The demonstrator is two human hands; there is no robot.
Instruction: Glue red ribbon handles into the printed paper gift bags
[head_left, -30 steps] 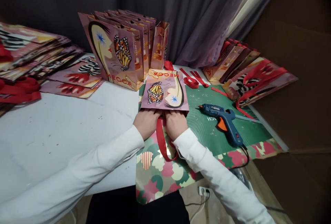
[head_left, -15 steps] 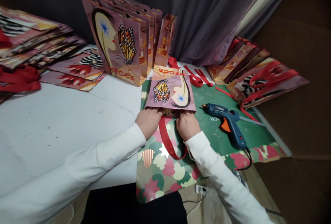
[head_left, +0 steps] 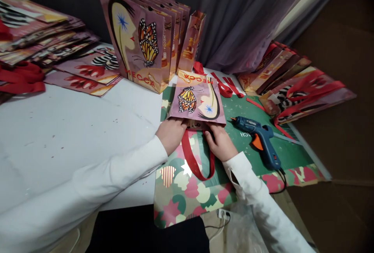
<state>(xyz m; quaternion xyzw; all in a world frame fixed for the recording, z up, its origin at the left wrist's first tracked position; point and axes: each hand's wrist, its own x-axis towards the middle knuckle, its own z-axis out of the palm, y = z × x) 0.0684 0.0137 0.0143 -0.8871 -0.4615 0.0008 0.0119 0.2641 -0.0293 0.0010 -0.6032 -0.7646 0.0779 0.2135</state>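
A purple paper gift bag point(head_left: 195, 97) with a butterfly and a face drawn on it lies flat, its mouth toward me. My left hand point(head_left: 172, 134) reaches into the left side of the mouth, fingertips hidden inside. At the right side of the mouth is my right hand point(head_left: 219, 140), its fingers stretched under the upper panel and its thumb apart, outside. A red ribbon handle point(head_left: 195, 164) loops out of the mouth between both hands. Beneath lies a green board with a patterned border point(head_left: 187, 200).
A blue glue gun point(head_left: 260, 138) lies on the right, its cord hanging over the edge. Upright bags point(head_left: 143, 46) stand behind, with handled bags point(head_left: 309, 93) at right. Flat bags point(head_left: 43, 34) are stacked left. Red ribbon pieces point(head_left: 224, 87) lie behind the board.
My right hand has shifted slightly right and its thumb has spread away from the fingers. My left hand stays at the bag's mouth. The whole view has shifted a little.
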